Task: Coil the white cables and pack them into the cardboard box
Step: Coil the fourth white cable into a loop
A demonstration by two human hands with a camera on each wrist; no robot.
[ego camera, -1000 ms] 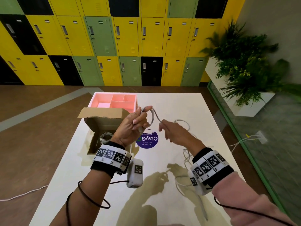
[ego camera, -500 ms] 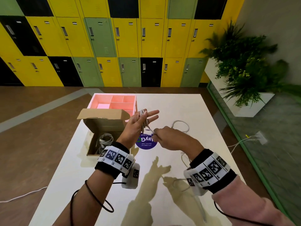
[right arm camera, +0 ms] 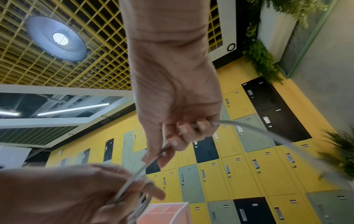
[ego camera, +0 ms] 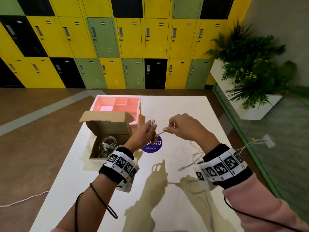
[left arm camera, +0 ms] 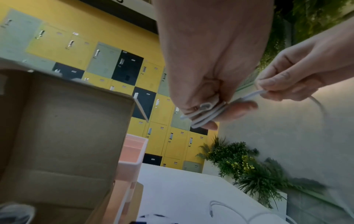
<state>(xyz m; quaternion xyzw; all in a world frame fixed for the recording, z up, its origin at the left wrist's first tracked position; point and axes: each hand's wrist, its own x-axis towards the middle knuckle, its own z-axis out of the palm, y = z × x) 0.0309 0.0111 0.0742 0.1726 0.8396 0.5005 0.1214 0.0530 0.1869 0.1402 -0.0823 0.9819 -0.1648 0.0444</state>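
Note:
My left hand (ego camera: 147,131) is raised above the white table and grips several loops of a white cable (left arm camera: 205,114) between thumb and fingers. My right hand (ego camera: 177,127) pinches the same white cable (ego camera: 159,132) just to the right and holds it taut; its free end (ego camera: 194,155) hangs down to the table under my right wrist. The open cardboard box (ego camera: 107,129) stands left of my left hand, with coiled white cables (ego camera: 108,144) inside. In the right wrist view the cable (right arm camera: 249,130) leaves my right hand's fingers (right arm camera: 184,128) and arcs to the right.
A pink compartment tray (ego camera: 117,106) stands behind the box. A round purple sticker (ego camera: 153,144) lies on the table (ego camera: 175,198) under my hands. Another white cable (left arm camera: 229,210) lies on the table. A planter (ego camera: 250,67) stands off the right edge, lockers behind.
My right hand has pulled away to the right and drawn the cable taut. My left hand's fingers have closed over the loops. The loose cable on the table has shortened.

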